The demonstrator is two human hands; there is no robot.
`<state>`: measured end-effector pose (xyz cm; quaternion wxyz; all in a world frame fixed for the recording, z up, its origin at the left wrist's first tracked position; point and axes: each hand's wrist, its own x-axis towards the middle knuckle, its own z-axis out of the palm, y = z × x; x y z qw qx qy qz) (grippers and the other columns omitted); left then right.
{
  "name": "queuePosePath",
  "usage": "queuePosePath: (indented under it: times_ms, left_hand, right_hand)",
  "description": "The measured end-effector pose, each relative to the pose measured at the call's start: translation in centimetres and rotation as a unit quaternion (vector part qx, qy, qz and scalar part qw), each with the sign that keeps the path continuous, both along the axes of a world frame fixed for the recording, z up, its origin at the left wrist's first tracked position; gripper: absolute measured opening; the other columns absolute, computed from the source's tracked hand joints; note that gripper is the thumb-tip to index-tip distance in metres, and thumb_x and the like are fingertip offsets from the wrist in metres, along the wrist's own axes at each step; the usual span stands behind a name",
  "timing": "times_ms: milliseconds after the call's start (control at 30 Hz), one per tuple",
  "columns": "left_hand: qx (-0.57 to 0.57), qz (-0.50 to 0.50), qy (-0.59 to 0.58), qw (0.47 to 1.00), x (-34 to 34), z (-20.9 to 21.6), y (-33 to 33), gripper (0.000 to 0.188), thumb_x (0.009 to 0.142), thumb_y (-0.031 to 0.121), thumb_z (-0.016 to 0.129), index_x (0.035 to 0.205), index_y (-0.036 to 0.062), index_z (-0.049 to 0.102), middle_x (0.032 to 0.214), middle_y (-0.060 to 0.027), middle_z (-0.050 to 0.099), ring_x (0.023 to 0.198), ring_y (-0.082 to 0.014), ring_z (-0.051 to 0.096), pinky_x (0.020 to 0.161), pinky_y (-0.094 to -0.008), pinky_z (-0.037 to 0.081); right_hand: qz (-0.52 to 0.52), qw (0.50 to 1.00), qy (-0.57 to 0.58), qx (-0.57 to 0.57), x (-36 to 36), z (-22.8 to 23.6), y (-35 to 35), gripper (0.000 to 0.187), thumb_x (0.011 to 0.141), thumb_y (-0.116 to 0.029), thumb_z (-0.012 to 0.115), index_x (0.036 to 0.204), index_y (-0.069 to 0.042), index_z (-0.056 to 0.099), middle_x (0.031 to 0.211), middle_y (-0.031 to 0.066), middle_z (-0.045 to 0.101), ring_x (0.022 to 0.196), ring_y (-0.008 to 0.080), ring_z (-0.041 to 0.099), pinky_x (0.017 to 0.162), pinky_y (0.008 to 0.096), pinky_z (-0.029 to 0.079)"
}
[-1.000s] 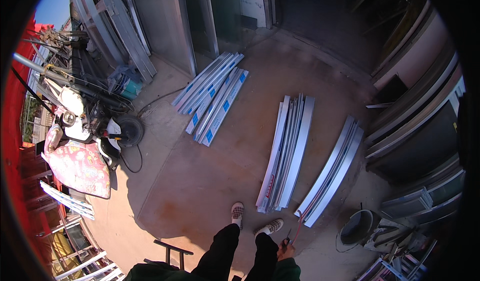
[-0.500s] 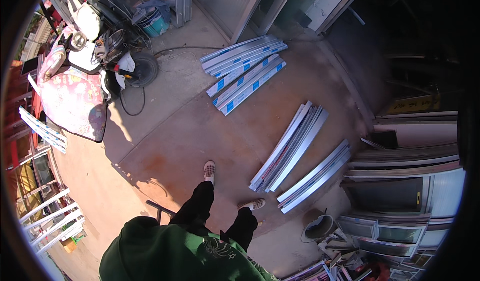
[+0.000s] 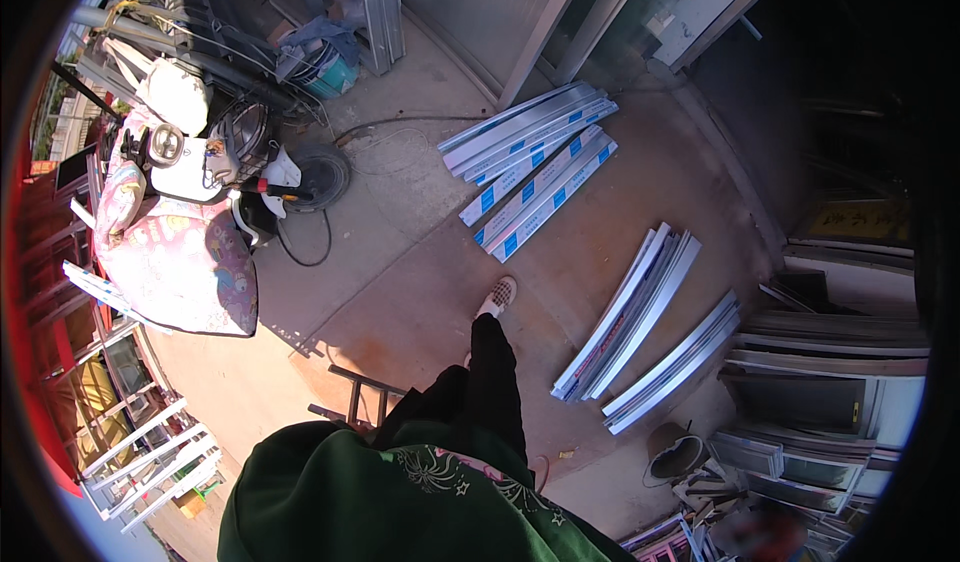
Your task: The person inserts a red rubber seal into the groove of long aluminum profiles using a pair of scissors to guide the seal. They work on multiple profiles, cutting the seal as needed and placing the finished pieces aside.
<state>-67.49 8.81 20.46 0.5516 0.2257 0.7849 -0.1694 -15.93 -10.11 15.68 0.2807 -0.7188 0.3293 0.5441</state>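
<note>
Neither of my hands shows; my green top [image 3: 400,492] and black trousers [image 3: 495,382] fill the lower middle. One checkered shoe [image 3: 498,295] is planted ahead, and the other is mostly hidden behind my leg. Beyond it on the floor lie long metal profiles [image 3: 530,127] with blue-and-white protective film, spread in a loose fan. To my right is a tight bundle of silvery profiles [image 3: 630,312], and beside it a smaller bundle [image 3: 672,362]. Nothing held can be seen.
At left stands a scooter [image 3: 190,177] with a pink patterned cover [image 3: 190,272]. A dark metal frame [image 3: 365,392] is near my left side. Window frames [image 3: 800,392] lean at right, near a bucket [image 3: 678,452]. A cable [image 3: 305,262] trails by the scooter wheel.
I have stepped: a shoe is now farther forward and the other is behind my leg. The surroundings have shifted right and slightly down in view. More of the dark metal frame shows.
</note>
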Motion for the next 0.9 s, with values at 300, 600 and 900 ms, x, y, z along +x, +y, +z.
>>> queuePosePath:
  times_ms: [300,600,900]
  left_hand:
    - [-0.032,-0.025,0.002,0.999,-3.6,1.4,13.5,0.032,0.100,0.017,0.059,0.126,-0.0022,0.063,0.096,-0.0122,0.070,0.083,-0.0154,0.066,0.077,-0.0315,0.054]
    - [-0.095,-0.172,-0.040,0.980,-9.8,-5.8,32.6,0.033,0.101,0.017,0.058,0.128,-0.0022,0.062,0.097,-0.0115,0.070,0.083,-0.0145,0.066,0.078,-0.0305,0.054]
    - [-0.139,-0.400,-0.080,0.903,-13.4,-20.8,51.7,0.034,0.102,0.017,0.056,0.130,-0.0022,0.062,0.098,-0.0109,0.069,0.084,-0.0136,0.065,0.079,-0.0296,0.054]
  right_hand:
    - [-0.028,0.992,0.112,0.045,-4.1,1.2,17.3,0.029,0.097,-0.047,0.056,0.087,-0.019,0.056,0.070,0.0000,0.050,0.049,0.0186,0.043,0.043,0.0394,0.034]
    - [-0.271,0.917,0.086,0.281,-14.9,6.8,39.6,0.033,0.103,-0.041,0.053,0.100,-0.009,0.059,0.067,0.0000,0.047,0.042,0.0123,0.031,0.041,0.0284,0.024]
    - [-0.268,0.917,0.013,0.295,-21.1,-4.4,54.9,0.031,0.102,-0.035,0.058,0.104,-0.004,0.061,0.069,0.0016,0.055,0.042,0.0097,0.032,0.043,0.0256,0.026]
